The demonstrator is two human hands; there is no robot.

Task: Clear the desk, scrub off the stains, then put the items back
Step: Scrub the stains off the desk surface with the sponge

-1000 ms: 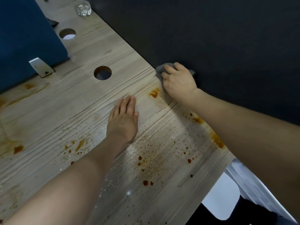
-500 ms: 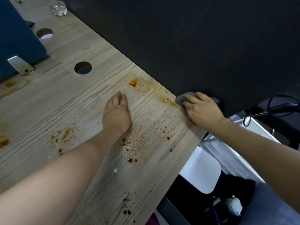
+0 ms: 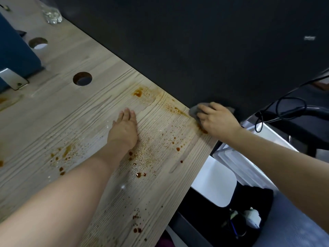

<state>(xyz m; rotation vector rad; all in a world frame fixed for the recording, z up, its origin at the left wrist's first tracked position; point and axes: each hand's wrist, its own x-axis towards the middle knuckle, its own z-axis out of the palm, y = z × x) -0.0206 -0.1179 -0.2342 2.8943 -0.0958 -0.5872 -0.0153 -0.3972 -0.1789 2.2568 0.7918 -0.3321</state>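
At the right of centre in the frame, the right hand (image 3: pixel 218 122) is the working grip: its fingers are curled over a grey cloth (image 3: pixel 194 111) and press it down on the far edge of the table (image 3: pixel 53 111), right where the wood meets a dark wall panel (image 3: pixel 195 41). A little of the cloth shows past the fingertips on the left side and a sliver past the knuckles on the right. Just left of the cloth a streak of brown stain (image 3: pixel 175 108) runs along the table edge, ending in a darker blot (image 3: pixel 138 93) further up and left.

Near the middle of the frame the left hand (image 3: pixel 124 129) lies flat on the wood, fingers straight and together, grasping nothing. Brown spatter (image 3: pixel 142 157) dots the surface below and right of its wrist, and another patch of drops (image 3: pixel 65 154) sits to the lower left of it.

Further up and left, a round hole (image 3: pixel 82 78) is cut through the tabletop, with a second hole (image 3: pixel 38 43) beyond it. A blue panel (image 3: pixel 14 49) stands at the upper left on a metal bracket (image 3: pixel 13 79). A clear glass (image 3: pixel 51 13) stands at the top left. Black cables (image 3: pixel 277 111) loop past the table's right end.
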